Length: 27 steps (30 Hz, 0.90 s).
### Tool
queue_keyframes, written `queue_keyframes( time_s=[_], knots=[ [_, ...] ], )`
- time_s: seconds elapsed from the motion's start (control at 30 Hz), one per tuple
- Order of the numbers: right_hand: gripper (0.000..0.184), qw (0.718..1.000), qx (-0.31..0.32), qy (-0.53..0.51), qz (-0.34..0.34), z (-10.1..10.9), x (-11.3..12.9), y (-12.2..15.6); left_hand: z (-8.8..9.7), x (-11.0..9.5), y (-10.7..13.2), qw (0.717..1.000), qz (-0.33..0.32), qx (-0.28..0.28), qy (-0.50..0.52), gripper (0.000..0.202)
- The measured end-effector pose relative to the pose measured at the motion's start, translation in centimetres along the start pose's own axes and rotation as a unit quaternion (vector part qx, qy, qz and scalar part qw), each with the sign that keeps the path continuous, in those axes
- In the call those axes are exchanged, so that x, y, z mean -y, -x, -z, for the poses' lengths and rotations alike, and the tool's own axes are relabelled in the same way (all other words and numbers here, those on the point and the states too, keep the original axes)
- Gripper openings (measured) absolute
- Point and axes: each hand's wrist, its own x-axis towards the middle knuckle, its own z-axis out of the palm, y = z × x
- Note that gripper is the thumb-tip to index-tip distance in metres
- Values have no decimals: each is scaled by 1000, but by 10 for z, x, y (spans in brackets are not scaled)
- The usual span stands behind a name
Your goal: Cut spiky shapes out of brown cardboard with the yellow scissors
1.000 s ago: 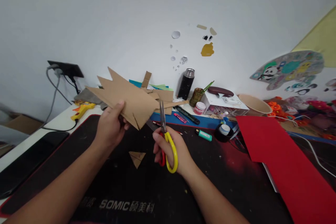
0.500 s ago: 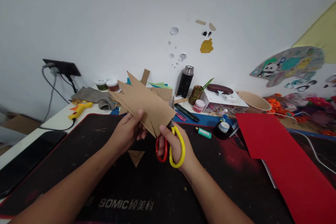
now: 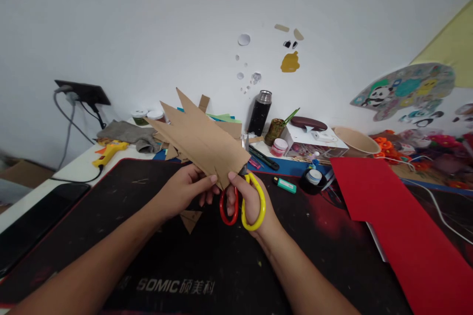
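Note:
A brown cardboard piece (image 3: 203,140) with pointed spikes along its upper left end is held up over the dark mat. My left hand (image 3: 190,188) pinches its lower edge, thumb on the near face and fingers behind. In my right hand (image 3: 251,202) are scissors (image 3: 253,206) with one red and one yellow handle loop; the thumb of that hand also presses on the cardboard's lower right corner. The scissor blades point up behind the right end of the cardboard and are partly hidden. Below my left hand, a small cardboard triangle (image 3: 189,221) lies on the mat.
Right of my hands lie a teal lighter (image 3: 285,185), a black round holder (image 3: 312,182) and a large red sheet (image 3: 391,216). Toward the wall stand a black thermos (image 3: 259,113) and a white box (image 3: 314,140). At left are a yellow glue gun (image 3: 110,153) and a black phone (image 3: 40,226).
My left hand has slid right along the cardboard's lower edge, closer to my right hand. The cardboard has tilted slightly, its spikes now higher and further left. The scissors have shifted slightly right.

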Motion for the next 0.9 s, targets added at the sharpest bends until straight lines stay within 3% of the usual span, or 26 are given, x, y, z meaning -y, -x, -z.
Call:
queue_keyframes(
  time_s=[0.17,0.5,0.63,0.8,0.9],
  knots=[
    [44,1000,2,1,5,-1,0,1,1,-2,0,1000,14,0,-4,40],
    [44,999,20,-4,37,-3,3,4,2,-1,4,992,86,34,85,56],
    [45,999,10,7,40,0,2,0,-2,0,4,986,113,5,119,51],
    [45,999,5,14,28,2,-1,-3,-2,2,0,989,95,-31,108,55],
    [45,999,8,11,33,2,-2,-3,-1,-1,0,990,100,-23,99,60]
  ],
)
